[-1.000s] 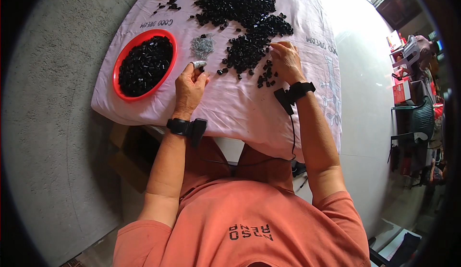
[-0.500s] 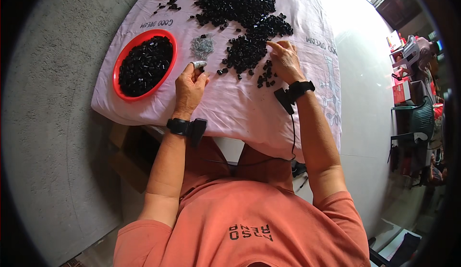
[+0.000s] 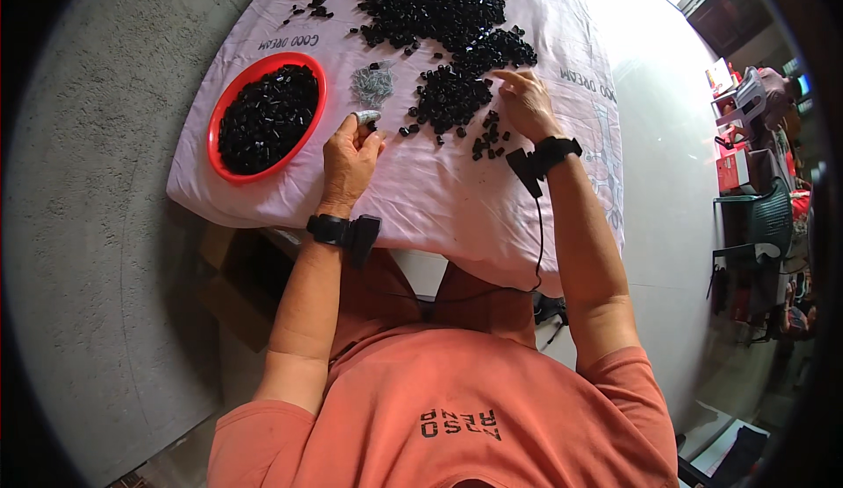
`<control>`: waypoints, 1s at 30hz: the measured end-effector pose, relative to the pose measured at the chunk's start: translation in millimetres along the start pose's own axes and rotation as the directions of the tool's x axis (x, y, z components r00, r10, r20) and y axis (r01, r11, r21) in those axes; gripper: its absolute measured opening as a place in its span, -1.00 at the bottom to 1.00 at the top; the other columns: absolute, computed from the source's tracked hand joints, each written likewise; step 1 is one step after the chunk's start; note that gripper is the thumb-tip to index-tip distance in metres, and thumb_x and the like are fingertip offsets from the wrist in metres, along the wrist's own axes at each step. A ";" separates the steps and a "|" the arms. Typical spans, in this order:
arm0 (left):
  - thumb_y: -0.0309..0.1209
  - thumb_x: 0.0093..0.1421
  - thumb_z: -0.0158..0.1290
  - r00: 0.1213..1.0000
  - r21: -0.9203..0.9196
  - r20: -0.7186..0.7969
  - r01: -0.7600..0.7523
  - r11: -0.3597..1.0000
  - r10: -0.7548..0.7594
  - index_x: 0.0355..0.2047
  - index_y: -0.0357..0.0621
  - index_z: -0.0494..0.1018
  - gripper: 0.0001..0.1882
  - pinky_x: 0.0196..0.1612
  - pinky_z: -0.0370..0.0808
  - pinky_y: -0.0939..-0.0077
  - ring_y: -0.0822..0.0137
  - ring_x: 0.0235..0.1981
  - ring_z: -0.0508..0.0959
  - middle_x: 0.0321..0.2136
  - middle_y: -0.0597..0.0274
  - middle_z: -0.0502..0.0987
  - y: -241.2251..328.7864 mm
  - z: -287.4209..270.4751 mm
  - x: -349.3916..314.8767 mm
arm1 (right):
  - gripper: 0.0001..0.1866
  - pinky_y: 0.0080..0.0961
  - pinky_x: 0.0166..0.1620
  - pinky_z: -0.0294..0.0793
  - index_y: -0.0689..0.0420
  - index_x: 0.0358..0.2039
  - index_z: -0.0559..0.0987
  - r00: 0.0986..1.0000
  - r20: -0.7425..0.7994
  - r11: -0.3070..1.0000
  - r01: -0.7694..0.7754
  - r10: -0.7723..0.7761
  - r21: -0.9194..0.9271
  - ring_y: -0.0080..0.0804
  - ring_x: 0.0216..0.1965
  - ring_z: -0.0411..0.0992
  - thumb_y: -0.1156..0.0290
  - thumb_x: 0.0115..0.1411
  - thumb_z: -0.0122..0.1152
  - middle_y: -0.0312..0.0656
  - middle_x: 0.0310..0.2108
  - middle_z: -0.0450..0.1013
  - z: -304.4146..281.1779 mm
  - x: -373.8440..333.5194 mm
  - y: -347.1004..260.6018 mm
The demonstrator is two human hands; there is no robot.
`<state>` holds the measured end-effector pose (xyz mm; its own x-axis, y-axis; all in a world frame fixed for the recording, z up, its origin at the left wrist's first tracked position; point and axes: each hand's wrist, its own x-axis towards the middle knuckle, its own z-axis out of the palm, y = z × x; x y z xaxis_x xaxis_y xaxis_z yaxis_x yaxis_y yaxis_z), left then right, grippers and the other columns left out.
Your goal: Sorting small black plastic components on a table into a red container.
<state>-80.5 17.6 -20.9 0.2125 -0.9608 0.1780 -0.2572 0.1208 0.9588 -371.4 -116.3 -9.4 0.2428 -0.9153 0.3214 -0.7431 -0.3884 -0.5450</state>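
Observation:
My left hand [image 3: 349, 165] is closed, thumb and fingers pinching a small black plastic piece [image 3: 371, 126]. A whitish wrap [image 3: 366, 116] covers one of its fingertips. Just beyond it lies a small heap of thin silvery metal pins [image 3: 373, 89]. My right hand [image 3: 529, 108] is at the right edge of a smaller pile of black pieces [image 3: 452, 97], its index finger stretched out and apart from the thumb; I see nothing held in it. A few loose black pieces [image 3: 488, 141] lie beside its wrist.
A red basin [image 3: 322, 93] full of black pieces stands on the left of the cloth-covered table [image 3: 421, 198]. The large black heap [image 3: 430, 5] spreads across the far side. A cable [image 3: 540, 242] hangs from my right wrist strap. A green chair [image 3: 771, 216] stands at far right.
My right hand has shifted slightly right, its fingertips drawing away from the pile's edge. My left hand stays nearly in place with the black piece in its pinch.

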 end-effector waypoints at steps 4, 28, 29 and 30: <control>-0.61 0.26 0.07 1.000 -0.001 0.001 0.002 1.000 -0.002 -0.10 -0.29 0.47 -0.80 -0.35 0.53 0.68 0.59 -0.45 0.54 -0.43 0.34 0.57 0.2 -0.8 -0.2 | -0.77 -0.29 0.11 0.41 -0.05 -0.18 0.71 0.990 -0.049 0.981 -0.120 0.129 0.149 -0.10 0.02 0.42 0.42 0.15 0.23 -0.10 -0.14 0.52 3.9 -9.9 -3.6; -0.60 0.23 0.13 1.000 -0.011 -0.003 -0.002 1.000 0.002 -0.10 -0.28 0.48 -0.78 -0.37 0.53 0.68 0.60 -0.48 0.51 -0.47 0.39 0.52 0.6 0.1 -0.8 | -0.81 -0.29 0.08 0.45 0.05 -0.37 0.73 0.934 -0.114 0.937 -0.325 0.340 0.132 -0.14 -0.04 0.48 0.27 0.05 0.31 -0.10 -0.15 0.54 12.0 4.0 -22.2; -0.60 0.24 0.12 1.000 -0.010 -0.003 -0.003 1.000 0.003 -0.10 -0.28 0.48 -0.78 -0.37 0.53 0.68 0.60 -0.48 0.51 -0.46 0.39 0.52 0.0 -0.5 -0.8 | -0.81 -0.31 0.04 0.48 0.07 -0.37 0.73 0.920 -0.119 0.913 -0.344 0.374 0.218 -0.16 -0.09 0.52 0.26 0.05 0.33 -0.10 -0.19 0.56 12.7 2.2 -19.7; -0.60 0.24 0.12 1.000 0.010 0.001 -0.010 1.000 0.010 -0.09 -0.28 0.48 -0.78 -0.36 0.53 0.68 0.60 -0.47 0.52 -0.46 0.38 0.53 -0.4 -0.6 -0.3 | -0.80 -0.32 0.00 0.51 0.08 -0.36 0.73 0.904 -0.120 0.883 -0.359 0.409 0.303 -0.18 -0.15 0.55 0.26 0.06 0.35 -0.09 -0.23 0.58 13.2 0.5 -16.9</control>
<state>-79.8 18.0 -21.2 0.2086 -0.9600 0.1869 -0.2682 0.1276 0.9549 -350.5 -111.5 -10.3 -0.1596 -0.9740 0.1606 -0.5546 -0.0461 -0.8309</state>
